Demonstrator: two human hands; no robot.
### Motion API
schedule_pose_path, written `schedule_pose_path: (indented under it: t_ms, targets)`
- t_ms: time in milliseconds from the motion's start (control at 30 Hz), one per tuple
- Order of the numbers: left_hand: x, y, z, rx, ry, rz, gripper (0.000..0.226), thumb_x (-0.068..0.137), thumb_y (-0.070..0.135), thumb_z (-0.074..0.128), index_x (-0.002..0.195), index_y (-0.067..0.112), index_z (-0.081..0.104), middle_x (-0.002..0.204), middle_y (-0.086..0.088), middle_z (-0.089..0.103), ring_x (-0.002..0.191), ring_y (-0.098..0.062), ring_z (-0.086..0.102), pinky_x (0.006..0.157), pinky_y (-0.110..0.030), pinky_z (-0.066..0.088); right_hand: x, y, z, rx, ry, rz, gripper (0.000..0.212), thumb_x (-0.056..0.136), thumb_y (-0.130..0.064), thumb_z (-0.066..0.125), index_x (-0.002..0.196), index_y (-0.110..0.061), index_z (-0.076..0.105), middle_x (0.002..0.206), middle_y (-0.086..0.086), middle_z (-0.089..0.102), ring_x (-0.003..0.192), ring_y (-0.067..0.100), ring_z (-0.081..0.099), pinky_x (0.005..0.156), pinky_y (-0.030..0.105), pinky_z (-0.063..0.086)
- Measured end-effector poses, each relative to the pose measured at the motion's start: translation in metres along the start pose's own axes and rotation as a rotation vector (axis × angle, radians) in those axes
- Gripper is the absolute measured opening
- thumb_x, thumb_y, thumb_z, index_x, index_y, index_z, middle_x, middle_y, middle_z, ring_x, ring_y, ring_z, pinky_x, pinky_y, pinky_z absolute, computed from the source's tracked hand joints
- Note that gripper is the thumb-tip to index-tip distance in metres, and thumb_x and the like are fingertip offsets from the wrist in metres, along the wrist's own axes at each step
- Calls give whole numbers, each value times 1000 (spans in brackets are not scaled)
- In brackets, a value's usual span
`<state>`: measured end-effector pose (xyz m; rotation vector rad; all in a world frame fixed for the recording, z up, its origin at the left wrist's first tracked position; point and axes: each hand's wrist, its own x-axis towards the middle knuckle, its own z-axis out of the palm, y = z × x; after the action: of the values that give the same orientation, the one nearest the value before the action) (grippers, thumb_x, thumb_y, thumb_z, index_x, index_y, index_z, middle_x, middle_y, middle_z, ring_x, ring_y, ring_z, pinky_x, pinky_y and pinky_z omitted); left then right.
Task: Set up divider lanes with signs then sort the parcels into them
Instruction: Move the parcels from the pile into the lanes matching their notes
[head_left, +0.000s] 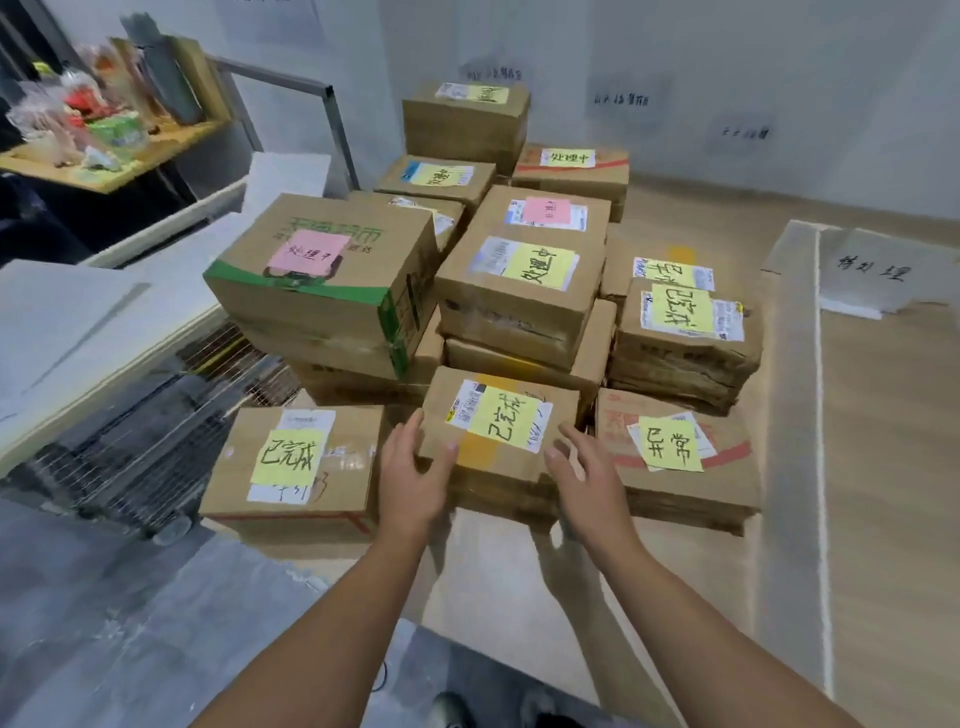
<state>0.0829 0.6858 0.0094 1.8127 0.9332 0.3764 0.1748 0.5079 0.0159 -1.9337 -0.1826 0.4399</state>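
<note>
Several cardboard parcels with yellow or pink handwritten notes are piled on the floor. At the pile's near edge lies a flat parcel (498, 431) with a yellow note. My left hand (415, 467) grips its near left corner, thumb on top. My right hand (587, 473) hovers just off its right side, fingers spread and relaxed, holding nothing. A low white divider strip (821, 467) runs along the floor on the right. A white sign sheet (878, 275) with handwriting lies beyond it.
A wire-mesh cart (145, 441) stands at the left under white boards (78, 332). A wooden shelf (104, 166) with clutter is at the far left. Paper signs hang on the back wall (623, 98). Bare wooden floor lies right of the divider.
</note>
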Motion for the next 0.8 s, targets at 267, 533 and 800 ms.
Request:
schedule_pose_path:
  t_ms: [267,533,800]
  targets:
    - [24,-11,6,39,-108,-33,62,96,39,63,152,33,38,156,-2,33,138,-22,38,99,-31,38,27,11,25,-82,-11,87,52,101,-40,54,150,-39,40,163,-6,26,152,19,18,118,46,26]
    - [29,-23,8,-36,-152,-58,59,95,42,64,147,46,35,148,6,40,134,-18,42,106,-48,48,27,19,35,-13,6,75,54,100,-34,58,150,-43,37,164,-9,20,151,14,14,107,22,22]
    - [24,-20,5,-59,-160,-69,62,91,50,65,147,47,37,148,5,44,135,-21,43,104,-52,49,28,25,36,-1,34,65,53,98,-38,61,145,-48,40,163,-7,25,151,18,20,117,41,32]
